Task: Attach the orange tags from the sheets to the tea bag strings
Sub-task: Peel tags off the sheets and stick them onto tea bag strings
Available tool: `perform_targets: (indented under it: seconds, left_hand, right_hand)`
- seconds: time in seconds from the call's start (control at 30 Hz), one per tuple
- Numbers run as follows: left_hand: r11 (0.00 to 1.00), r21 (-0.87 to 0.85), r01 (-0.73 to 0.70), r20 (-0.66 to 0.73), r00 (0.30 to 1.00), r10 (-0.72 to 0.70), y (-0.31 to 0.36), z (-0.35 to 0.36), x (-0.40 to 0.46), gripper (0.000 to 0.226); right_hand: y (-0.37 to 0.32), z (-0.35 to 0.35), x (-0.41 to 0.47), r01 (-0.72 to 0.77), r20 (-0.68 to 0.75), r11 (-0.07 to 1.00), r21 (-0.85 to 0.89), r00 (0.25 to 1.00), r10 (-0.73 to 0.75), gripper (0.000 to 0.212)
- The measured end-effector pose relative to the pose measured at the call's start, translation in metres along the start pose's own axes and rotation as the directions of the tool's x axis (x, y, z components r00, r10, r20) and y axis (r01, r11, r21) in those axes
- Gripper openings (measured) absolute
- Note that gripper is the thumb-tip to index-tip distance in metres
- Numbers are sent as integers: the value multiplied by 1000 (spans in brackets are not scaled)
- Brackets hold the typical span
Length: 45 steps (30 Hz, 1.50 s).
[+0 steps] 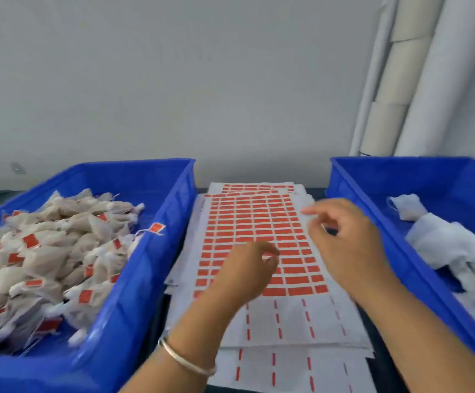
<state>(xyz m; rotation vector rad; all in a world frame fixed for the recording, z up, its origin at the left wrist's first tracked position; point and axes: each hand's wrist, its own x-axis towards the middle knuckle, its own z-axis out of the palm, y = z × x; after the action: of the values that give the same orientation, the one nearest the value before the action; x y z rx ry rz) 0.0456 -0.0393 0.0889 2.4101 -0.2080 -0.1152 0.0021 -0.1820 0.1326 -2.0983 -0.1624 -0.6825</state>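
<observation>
A white sheet (262, 319) with rows of orange tags (247, 219) lies on a stack of similar sheets between two blue bins. My left hand (245, 273) hovers over the lower tag rows, thumb and forefinger curled close together. Motion blur hides whether they pinch a tag. My right hand (346, 242) is above the sheet's right edge, fingers loosely curled, forefinger pointing left, nothing visible in it. The left blue bin (162, 251) holds several tea bags (49, 251) with orange tags on their strings. One tag (156, 228) hangs over its rim.
The right blue bin (378, 205) holds white untagged tea bags (451, 245). Rolls of white paper (417, 80) lean against the grey wall at the back right. A metal bangle (185, 361) sits on my left wrist.
</observation>
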Motion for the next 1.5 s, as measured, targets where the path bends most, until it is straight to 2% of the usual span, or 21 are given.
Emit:
perform_targets:
  seconds: [0.07,0.13,0.23,0.33,0.43,0.5,0.6,0.63,0.73,0.8,0.97,1.1,1.2,1.3,1.37,1.4,1.47,1.5]
  left_hand:
    - [1000,0,8,90,996,-8,-7,36,-1,26]
    - [998,65,4,143,990,-13,-14,66,-1,30]
    - [924,366,-112,142,988,63,-18,95,3,43]
    - [865,485,-128,83,991,101,-19,109,5,50]
    - [838,529,-130,51,991,122,-23,115,2,52]
    - [835,536,-129,33,991,132,-25,117,3,52]
    - [832,541,-124,13,990,139,-25,118,4,52]
    - [830,544,-121,7,990,140,-25,119,4,52]
    - [837,536,-111,-6,991,135,-26,119,5,52]
    - [841,530,-109,-10,991,135,-27,119,5,52]
    - [854,506,-123,-19,988,153,-27,119,2,52]
    - [872,472,-131,-23,987,161,-27,115,0,52]
    - [888,440,-136,-28,986,164,-26,114,-1,51]
    - [911,391,-130,-39,987,158,-26,113,-1,50]
    - [953,285,-105,-65,990,129,-25,111,-3,48]
    - [981,180,-77,-84,992,93,-22,109,-4,45]
    - [990,-144,-8,-84,996,-4,-13,99,-7,39]
    - [947,-320,10,-59,998,-30,-7,91,-7,36]
  right_hand:
    - [-3,-32,20,-9,33,993,-114,999,13,22]
    - [7,-64,38,-72,76,966,-250,993,93,27]
    - [42,-105,55,-221,68,869,-443,958,278,34]
    - [85,-136,60,-378,26,751,-542,885,465,40]
    - [124,-154,54,-455,19,585,-671,779,627,44]
    - [144,-156,48,-464,35,523,-715,723,690,43]
    - [159,-145,44,-604,25,524,-601,641,767,39]
    - [161,-141,46,-623,16,537,-569,644,765,40]
    - [164,-133,52,-642,-81,611,-463,717,692,36]
    - [165,-131,50,-622,-135,620,-478,750,648,28]
    - [165,-131,43,-625,-145,615,-480,748,647,22]
    - [155,-139,48,-584,-233,730,-355,811,536,18]
    - [131,-142,55,-496,-310,837,-233,853,420,12]
    - [94,-138,59,-336,-334,919,-205,907,256,7]
    - [64,-130,61,-228,-306,954,-197,938,161,8]
    - [48,-124,61,-186,-284,966,-179,950,130,10]
    - [20,-108,59,-129,-243,981,-145,966,91,18]
    - [9,-98,56,-112,-221,984,-138,972,80,21]
